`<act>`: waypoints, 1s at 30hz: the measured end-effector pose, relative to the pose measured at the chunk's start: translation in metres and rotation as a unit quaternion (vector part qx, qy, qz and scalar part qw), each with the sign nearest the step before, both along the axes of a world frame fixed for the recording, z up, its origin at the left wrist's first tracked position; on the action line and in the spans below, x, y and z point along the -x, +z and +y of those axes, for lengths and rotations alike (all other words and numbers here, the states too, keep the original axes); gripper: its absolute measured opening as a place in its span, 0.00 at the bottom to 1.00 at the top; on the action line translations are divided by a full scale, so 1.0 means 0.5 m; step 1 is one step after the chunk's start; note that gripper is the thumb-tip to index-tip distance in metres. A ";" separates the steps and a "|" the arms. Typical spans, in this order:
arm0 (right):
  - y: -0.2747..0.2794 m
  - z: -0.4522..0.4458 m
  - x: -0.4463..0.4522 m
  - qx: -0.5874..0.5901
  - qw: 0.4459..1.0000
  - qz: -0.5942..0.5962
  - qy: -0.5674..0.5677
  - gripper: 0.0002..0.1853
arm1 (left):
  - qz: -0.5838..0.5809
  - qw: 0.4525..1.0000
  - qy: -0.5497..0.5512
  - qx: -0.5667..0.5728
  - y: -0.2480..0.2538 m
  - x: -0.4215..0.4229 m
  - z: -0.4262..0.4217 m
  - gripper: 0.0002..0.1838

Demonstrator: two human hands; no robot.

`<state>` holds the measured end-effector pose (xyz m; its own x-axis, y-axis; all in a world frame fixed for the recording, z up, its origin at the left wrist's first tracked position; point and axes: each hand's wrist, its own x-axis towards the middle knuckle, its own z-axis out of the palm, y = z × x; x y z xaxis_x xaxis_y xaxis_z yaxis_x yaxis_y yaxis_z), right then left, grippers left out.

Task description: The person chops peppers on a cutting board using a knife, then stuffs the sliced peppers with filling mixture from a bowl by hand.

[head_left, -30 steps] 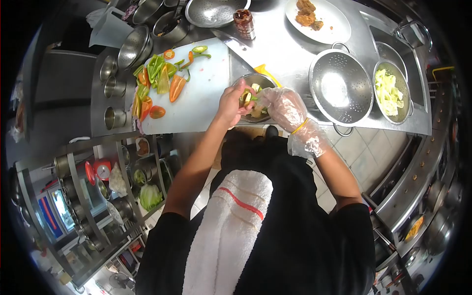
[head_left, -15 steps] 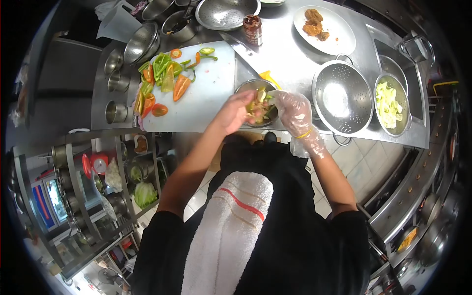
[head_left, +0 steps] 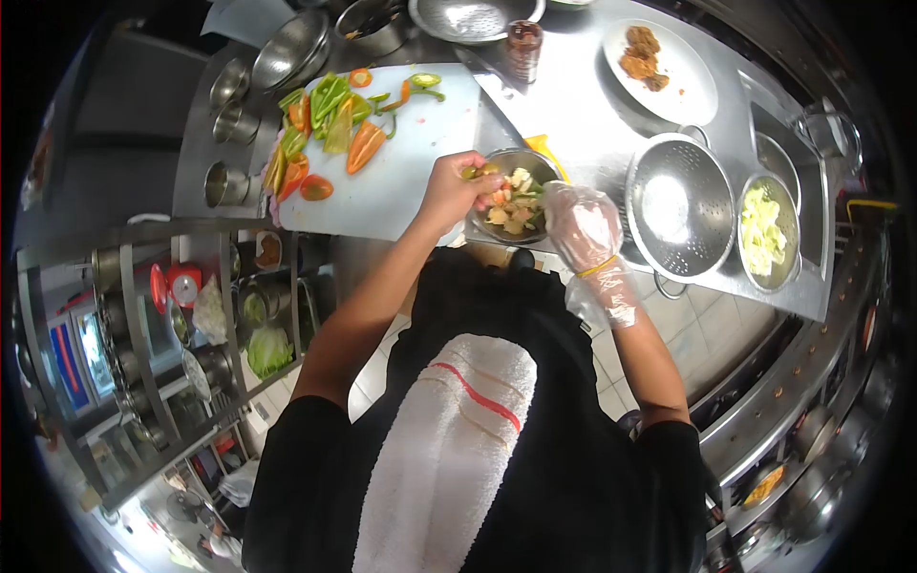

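Observation:
A steel bowl [head_left: 516, 157] of chopped vegetable pieces [head_left: 517, 212] sits at the counter's near edge, between my hands. My left hand [head_left: 453, 194] is bare and closed in a pinch over the bowl's left rim, with a small green vegetable piece [head_left: 470, 173] at its fingertips. At the right rim is my right hand [head_left: 581, 225], in a clear plastic glove with a yellow band at the wrist. Its fingers are bent together, tips against the bowl's side, and what they hold is hidden.
On the left, a white cutting board [head_left: 420, 143] bears cut peppers [head_left: 366, 146]. Behind the bowl lies a yellow-handled knife [head_left: 545, 156]. To the right are a colander [head_left: 680, 205], a smaller colander of cabbage [head_left: 763, 229], and a plate [head_left: 702, 88] of brown food. A jar [head_left: 524, 53] stands behind.
My left hand has moved from over the bowl's middle to its left rim, its fingers closing, and more of the contents shows. The whole view has shifted slightly.

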<state>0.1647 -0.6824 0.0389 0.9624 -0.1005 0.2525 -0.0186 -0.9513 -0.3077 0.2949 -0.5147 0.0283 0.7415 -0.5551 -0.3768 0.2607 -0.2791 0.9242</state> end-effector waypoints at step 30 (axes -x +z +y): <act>-0.075 0.202 -0.500 0.108 0.994 -0.034 -0.014 0.03 | -0.400 0.829 0.324 -0.219 0.047 -0.557 0.877 0.11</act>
<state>0.4149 -0.5815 0.0014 0.9399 -0.0629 0.3356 -0.0313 -0.9946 -0.0986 0.5736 -0.0763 0.0519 0.9405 0.1168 0.3192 -0.1610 -0.6740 0.7210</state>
